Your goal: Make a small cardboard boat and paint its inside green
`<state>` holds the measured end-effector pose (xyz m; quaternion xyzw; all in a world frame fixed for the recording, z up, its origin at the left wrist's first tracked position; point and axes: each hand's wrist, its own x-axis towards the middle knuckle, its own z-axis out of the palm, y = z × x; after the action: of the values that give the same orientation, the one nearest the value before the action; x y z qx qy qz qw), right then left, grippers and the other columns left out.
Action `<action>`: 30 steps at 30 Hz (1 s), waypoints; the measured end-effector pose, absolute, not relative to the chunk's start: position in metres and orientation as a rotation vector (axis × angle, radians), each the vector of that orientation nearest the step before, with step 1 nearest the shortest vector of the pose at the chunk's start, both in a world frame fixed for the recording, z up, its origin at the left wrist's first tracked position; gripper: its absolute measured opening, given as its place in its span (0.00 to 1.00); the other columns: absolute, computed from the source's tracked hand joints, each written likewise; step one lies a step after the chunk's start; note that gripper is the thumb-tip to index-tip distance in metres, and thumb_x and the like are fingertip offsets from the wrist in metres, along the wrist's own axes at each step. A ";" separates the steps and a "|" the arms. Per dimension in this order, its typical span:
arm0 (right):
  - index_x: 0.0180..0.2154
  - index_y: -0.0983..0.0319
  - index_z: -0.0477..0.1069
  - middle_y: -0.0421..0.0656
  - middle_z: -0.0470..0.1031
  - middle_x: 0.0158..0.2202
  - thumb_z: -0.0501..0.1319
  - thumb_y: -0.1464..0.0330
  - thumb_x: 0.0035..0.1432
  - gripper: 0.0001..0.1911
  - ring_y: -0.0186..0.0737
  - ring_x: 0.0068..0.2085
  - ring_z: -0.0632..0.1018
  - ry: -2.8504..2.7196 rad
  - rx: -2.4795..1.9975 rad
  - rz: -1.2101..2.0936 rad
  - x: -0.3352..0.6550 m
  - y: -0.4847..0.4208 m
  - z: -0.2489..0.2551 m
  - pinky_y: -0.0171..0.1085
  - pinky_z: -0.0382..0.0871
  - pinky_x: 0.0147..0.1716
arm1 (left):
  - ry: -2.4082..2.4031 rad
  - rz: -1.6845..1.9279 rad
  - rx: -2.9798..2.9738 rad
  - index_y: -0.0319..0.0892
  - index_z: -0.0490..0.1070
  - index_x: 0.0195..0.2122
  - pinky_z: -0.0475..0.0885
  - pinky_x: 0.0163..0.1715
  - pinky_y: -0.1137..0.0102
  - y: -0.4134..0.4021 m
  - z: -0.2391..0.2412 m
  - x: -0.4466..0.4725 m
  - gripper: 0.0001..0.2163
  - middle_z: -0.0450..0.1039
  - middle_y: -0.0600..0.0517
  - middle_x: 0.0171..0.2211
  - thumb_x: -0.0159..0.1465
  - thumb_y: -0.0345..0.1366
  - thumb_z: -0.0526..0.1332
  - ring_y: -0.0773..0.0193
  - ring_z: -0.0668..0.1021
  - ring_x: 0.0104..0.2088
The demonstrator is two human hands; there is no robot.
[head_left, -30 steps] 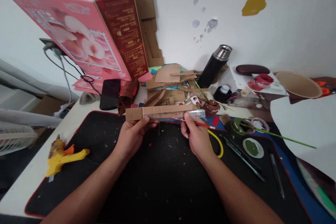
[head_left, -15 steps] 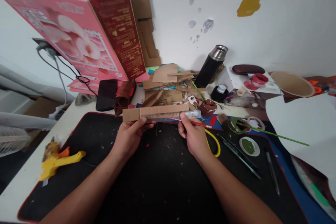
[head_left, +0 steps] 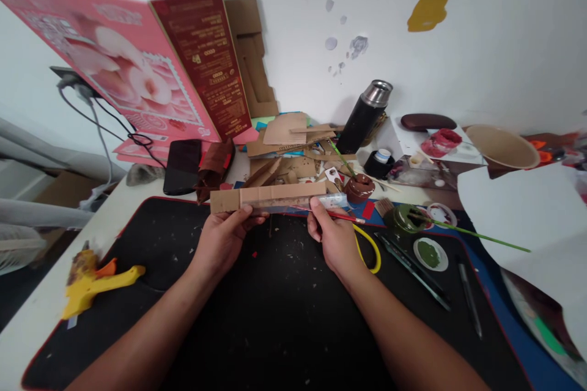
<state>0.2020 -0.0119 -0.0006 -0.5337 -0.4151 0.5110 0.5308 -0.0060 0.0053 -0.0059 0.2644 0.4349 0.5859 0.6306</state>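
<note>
Through the head camera, I have the left hand (head_left: 223,241) pinching the cardboard strip (head_left: 225,200) against the ruler (head_left: 337,200), the right hand (head_left: 336,241) closed on ruler and red pencil (head_left: 347,217).

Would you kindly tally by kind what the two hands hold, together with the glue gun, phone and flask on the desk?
Cardboard strip: 1
Ruler: 1
Red pencil: 1
Glue gun: 1
Phone: 1
Flask: 1
Total: 6

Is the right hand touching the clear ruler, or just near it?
Touching. The head view shows the right hand gripping the clear ruler, its thumb lying on the face, with ruler showing on both sides.
</note>
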 end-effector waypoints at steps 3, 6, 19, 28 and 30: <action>0.17 0.58 0.65 0.37 0.62 0.16 0.66 0.39 0.67 0.38 0.34 0.21 0.63 -0.981 -1.282 1.225 0.202 -0.012 0.000 0.38 0.56 0.25 | 0.996 1.336 0.592 0.37 0.85 0.36 0.85 0.35 0.72 0.005 -0.007 -0.006 0.15 0.87 0.45 0.34 0.52 0.38 0.84 0.60 0.88 0.32; 0.16 0.58 0.64 0.37 0.61 0.16 0.66 0.39 0.67 0.39 0.34 0.21 0.64 -0.985 -1.277 1.237 0.202 -0.011 0.000 0.38 0.56 0.25 | 0.984 1.338 0.600 0.37 0.85 0.36 0.85 0.35 0.71 0.005 -0.008 -0.007 0.15 0.87 0.45 0.35 0.53 0.37 0.83 0.60 0.88 0.33; 0.17 0.58 0.65 0.37 0.61 0.15 0.68 0.40 0.66 0.38 0.33 0.19 0.62 -0.946 -1.267 1.230 0.202 -0.010 -0.002 0.38 0.53 0.22 | 0.964 1.330 0.591 0.37 0.87 0.37 0.84 0.34 0.72 0.004 -0.005 -0.004 0.15 0.88 0.44 0.35 0.53 0.38 0.83 0.60 0.88 0.32; 0.17 0.58 0.66 0.37 0.61 0.16 0.69 0.41 0.66 0.37 0.33 0.20 0.61 -0.930 -1.256 1.243 0.202 -0.010 -0.005 0.38 0.53 0.22 | 0.967 1.325 0.603 0.37 0.87 0.36 0.84 0.34 0.71 0.003 -0.004 -0.004 0.14 0.87 0.44 0.34 0.53 0.39 0.83 0.60 0.87 0.32; 0.17 0.58 0.66 0.36 0.61 0.16 0.69 0.40 0.65 0.37 0.32 0.20 0.61 -0.920 -1.269 1.241 0.202 -0.010 -0.004 0.38 0.53 0.22 | 0.975 1.309 0.599 0.36 0.87 0.35 0.85 0.35 0.72 0.003 -0.004 -0.004 0.15 0.88 0.42 0.34 0.53 0.40 0.84 0.59 0.88 0.33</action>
<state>0.2017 -0.0097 -0.0036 -0.5339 -0.3872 0.5221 0.5408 -0.0038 0.0026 -0.0044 0.2630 0.4282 0.5750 0.6456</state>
